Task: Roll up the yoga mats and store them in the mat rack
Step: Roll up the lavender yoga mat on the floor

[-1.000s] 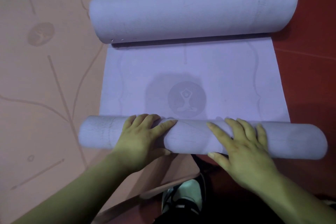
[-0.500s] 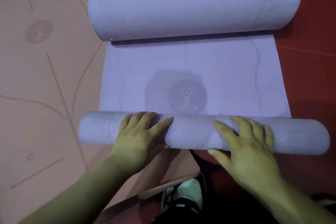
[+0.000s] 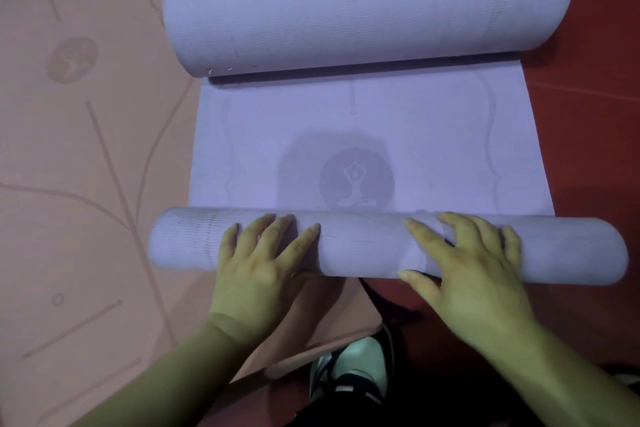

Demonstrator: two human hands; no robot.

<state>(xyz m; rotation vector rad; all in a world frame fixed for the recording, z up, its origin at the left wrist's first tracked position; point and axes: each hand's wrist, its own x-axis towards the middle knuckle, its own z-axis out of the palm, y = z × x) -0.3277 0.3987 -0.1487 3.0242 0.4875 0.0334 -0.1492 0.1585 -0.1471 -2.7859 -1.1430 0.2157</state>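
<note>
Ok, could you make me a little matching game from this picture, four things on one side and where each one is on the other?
1 peach mat
2 near purple roll
3 far purple roll
4 shoe

A under the left hand and right hand
B flat on the left
C bottom middle of view
D top, untouched

Pairs: 1-B, 2-A, 3-D, 4-C

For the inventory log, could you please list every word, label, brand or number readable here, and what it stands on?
No words or numbers can be read.
purple mat: seated-figure emblem, round, no lettering.
pink mat: faint emblem, round, too blurred to tell.
</note>
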